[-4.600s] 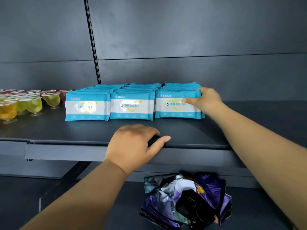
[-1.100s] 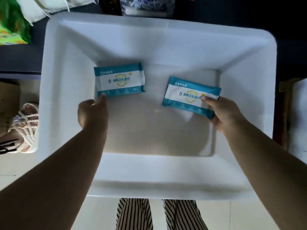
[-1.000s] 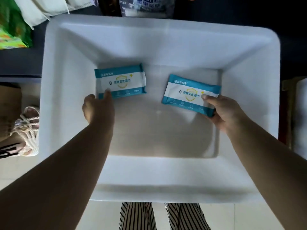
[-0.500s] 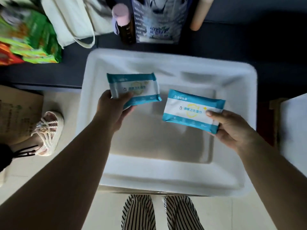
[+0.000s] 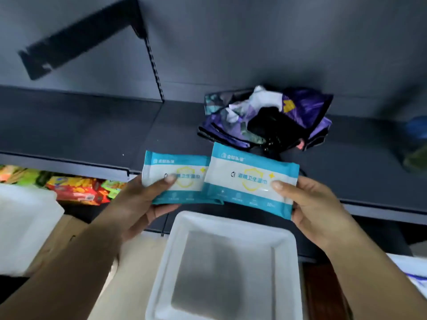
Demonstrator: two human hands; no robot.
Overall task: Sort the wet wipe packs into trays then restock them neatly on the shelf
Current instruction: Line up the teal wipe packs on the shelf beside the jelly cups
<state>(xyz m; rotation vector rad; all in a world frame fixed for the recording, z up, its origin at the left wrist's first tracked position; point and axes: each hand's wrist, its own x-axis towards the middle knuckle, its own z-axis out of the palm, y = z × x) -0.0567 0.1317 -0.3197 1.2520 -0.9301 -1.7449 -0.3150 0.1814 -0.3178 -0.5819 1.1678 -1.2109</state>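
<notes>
I log a dark grey shelf (image 5: 87, 135) spanning the view, its back panel above it with a slotted upright (image 5: 153, 65). Below the hands sits a white tray (image 5: 166, 273), nothing inside it; a second white tray (image 5: 25, 222) shows at the left edge, on what looks like cardboard. A crumpled purple patterned bag (image 5: 300, 112) lies on the shelf, right of centre. Colourful snack packets (image 5: 76, 188) sit on a lower level at left. My left hand (image 5: 138, 204) holds one wet wipe pack (image 5: 178, 179), thumb on its face and fingers curled under. My right hand (image 5: 316, 211) grips a second wet wipe pack (image 5: 249, 181) the same way by its right end. The second pack overlaps the first one's right edge. Both packs are held above the tray, in front of the shelf lip.
</notes>
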